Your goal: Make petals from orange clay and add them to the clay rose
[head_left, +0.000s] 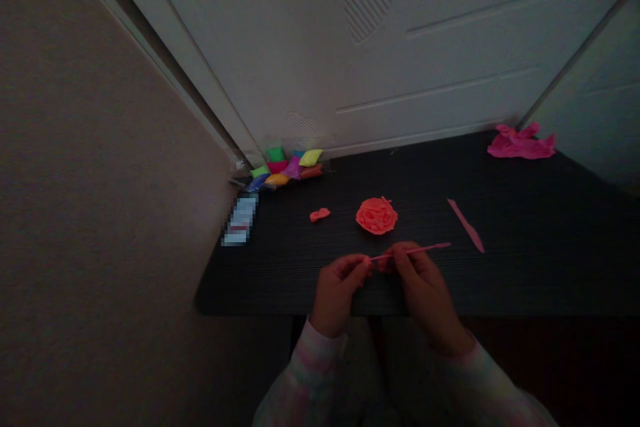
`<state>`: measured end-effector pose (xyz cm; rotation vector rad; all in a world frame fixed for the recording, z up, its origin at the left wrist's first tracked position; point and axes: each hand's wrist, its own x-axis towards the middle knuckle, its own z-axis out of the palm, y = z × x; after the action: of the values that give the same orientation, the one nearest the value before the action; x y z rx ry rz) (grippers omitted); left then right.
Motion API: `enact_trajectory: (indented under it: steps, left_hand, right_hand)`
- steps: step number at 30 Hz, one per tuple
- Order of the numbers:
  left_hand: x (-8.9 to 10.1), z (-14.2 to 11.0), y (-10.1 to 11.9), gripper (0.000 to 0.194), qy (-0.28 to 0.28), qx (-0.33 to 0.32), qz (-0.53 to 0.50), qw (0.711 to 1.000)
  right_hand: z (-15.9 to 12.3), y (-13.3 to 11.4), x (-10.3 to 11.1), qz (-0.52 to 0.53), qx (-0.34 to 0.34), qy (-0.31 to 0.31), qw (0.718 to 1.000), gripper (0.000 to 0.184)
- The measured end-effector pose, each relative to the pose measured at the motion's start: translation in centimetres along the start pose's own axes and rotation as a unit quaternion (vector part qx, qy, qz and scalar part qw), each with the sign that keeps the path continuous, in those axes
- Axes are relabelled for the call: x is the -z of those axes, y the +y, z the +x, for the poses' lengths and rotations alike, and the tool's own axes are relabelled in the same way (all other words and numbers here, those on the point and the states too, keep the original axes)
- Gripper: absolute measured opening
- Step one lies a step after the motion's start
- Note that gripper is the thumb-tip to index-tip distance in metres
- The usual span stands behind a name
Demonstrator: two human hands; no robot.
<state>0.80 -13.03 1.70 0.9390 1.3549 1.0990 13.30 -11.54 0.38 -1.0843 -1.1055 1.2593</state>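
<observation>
My right hand is closed round a thin pink clay modelling tool, which points left towards my other hand. Pinched in the fingertips of my left hand is a small lump of coral clay, and the tool's tip meets it. Just beyond both hands lies a coral clay flower with ruffled layers of petals. A small loose piece of the same coral clay rests to the left of the flower. On the right a flat pink clay knife lies at a slant.
The dark table stands against a pale panel with heart reliefs. At its back left is a clear bag of coloured clay packets, with a blurred pale rectangular thing in front. Crumpled bright pink material sits at the back right.
</observation>
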Motion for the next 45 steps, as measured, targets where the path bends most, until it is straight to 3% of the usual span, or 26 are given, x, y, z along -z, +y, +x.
enact_trajectory:
  steps: [12,19,24,27,29,31,34,36,39,45]
  left_hand:
    - [0.1,0.2,-0.7,0.019,0.014,0.003,-0.036,0.999]
    - [0.0,0.3,-0.9,0.017,0.041,0.012,-0.071,0.997]
    - [0.1,0.4,-1.2,0.02,0.049,0.019,-0.099,0.994]
    - [0.1,0.5,-1.4,0.021,0.054,0.019,-0.105,0.993]
    - [0.2,0.6,-1.5,0.022,0.056,0.016,-0.106,0.993]
    - [0.2,0.7,-1.6,0.024,0.057,0.013,-0.107,0.993]
    - [0.1,0.7,-1.6,0.024,0.057,0.014,-0.111,0.992]
    - [0.2,0.7,-1.6,0.024,0.056,0.018,-0.11,0.992]
    - [0.2,0.7,-1.7,0.023,0.054,0.025,-0.107,0.992]
    - [-0.2,0.7,-1.5,0.023,0.066,0.042,-0.089,0.993]
  right_hand:
    - [-0.2,-0.1,-0.1,0.008,0.003,-0.001,1.0,0.021]
    - [0.3,0.9,0.2,0.054,-0.009,0.066,0.996,0.026]
    - [0.3,0.7,0.1,0.053,-0.025,0.063,0.996,0.025]
    - [0.5,-0.3,1.0,0.007,-0.037,0.067,0.997,0.026]
    - [1.1,-0.9,2.3,-0.099,-0.035,0.076,0.992,0.034]
    - [2.2,-1.3,3.7,-0.265,-0.012,0.067,0.962,0.037]
    - [4.1,-1.3,5.4,-0.503,0.042,0.029,0.863,0.031]
    - [5.4,-1.1,6.0,-0.578,0.057,0.01,0.814,0.023]
    - [7.1,-0.8,6.1,-0.613,0.062,-0.017,0.787,0.014]
    - [8.8,-0.8,6.1,-0.647,0.067,-0.043,0.758,0.021]
